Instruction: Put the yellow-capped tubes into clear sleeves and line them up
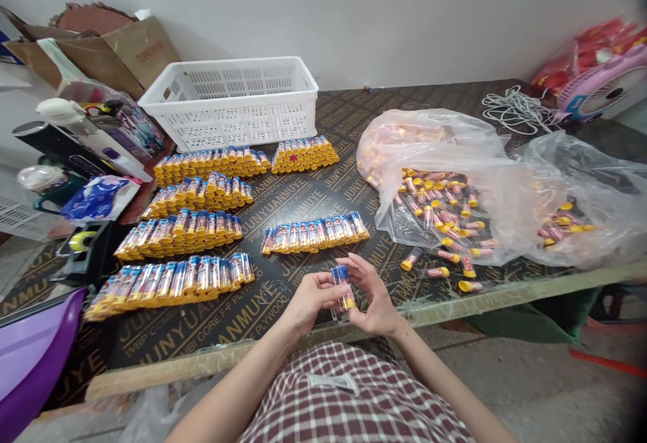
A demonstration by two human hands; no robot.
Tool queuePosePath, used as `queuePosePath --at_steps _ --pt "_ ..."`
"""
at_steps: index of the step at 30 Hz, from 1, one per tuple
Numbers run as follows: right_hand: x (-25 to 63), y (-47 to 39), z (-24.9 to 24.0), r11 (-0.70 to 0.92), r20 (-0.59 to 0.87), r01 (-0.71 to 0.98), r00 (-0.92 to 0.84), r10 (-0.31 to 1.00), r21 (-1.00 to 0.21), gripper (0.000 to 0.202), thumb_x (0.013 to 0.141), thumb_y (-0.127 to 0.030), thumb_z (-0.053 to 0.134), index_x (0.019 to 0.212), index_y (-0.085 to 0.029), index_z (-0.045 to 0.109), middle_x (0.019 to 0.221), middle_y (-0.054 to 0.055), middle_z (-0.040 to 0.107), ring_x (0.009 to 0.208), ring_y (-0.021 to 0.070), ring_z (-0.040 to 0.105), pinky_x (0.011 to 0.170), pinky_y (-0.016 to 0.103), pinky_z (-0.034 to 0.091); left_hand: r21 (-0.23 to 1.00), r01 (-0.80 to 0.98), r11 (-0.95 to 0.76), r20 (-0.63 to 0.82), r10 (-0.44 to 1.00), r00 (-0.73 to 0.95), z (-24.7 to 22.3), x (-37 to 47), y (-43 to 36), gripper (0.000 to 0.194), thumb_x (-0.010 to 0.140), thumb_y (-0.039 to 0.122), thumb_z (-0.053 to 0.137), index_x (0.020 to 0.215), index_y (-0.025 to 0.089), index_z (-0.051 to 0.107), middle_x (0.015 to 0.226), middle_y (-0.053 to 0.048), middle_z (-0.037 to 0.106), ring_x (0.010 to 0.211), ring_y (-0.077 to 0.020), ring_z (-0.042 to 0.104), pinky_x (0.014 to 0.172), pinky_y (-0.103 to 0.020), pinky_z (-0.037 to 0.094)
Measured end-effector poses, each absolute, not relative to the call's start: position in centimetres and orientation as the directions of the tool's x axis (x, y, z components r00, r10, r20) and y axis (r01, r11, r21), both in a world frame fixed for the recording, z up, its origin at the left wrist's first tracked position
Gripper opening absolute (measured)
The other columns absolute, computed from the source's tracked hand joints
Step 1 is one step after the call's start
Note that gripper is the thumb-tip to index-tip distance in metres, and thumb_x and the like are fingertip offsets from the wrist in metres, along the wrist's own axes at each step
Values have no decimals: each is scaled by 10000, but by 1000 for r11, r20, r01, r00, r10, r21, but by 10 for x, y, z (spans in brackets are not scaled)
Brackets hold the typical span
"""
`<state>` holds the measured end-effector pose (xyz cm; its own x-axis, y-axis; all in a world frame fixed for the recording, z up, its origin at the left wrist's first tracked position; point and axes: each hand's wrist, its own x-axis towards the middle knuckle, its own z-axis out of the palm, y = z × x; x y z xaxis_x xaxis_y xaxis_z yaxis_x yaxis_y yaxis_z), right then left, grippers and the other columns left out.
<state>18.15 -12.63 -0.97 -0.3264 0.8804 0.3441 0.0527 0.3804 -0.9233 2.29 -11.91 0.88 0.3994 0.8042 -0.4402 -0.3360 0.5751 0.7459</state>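
Observation:
Close to the table's front edge, both my hands are on one small clear plastic tube with a blue top and a yellow end. My left hand pinches it from the left side between thumb and fingers. Around its right side curls my right hand, thumb near the yellow end and fingers by the blue top. Just beyond my hands lies a neat row of similar tubes. Loose yellow-ended tubes spill from a clear plastic bag on the right.
Stacked tube rows fill the left of the dark plywood table. Behind them stands a white perforated basket. A tape dispenser and purple tray sit at left, a pink fan and white cable at far right.

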Motion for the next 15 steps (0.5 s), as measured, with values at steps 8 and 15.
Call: queuePosePath --at_steps 8,15 --pt "179 -126 -7 389 347 63 -337 875 -919 878 621 -32 516 1412 -274 219 1367 98 430 1205 242 487 1001 419 434 744 -339 575 -441 805 396 10 26 -122 352 593 310 807 834 89 678 719 -55 678 578 -106 605 563 -206 474" --pt "205 -118 -4 368 323 162 -248 913 -915 853 747 -191 624 1435 -315 137 1482 98 252 1218 258 465 1038 491 372 948 -70 311 -316 946 -74 13 -28 -78 402 509 408 812 728 117 641 623 -35 656 538 -135 583 532 -236 448"
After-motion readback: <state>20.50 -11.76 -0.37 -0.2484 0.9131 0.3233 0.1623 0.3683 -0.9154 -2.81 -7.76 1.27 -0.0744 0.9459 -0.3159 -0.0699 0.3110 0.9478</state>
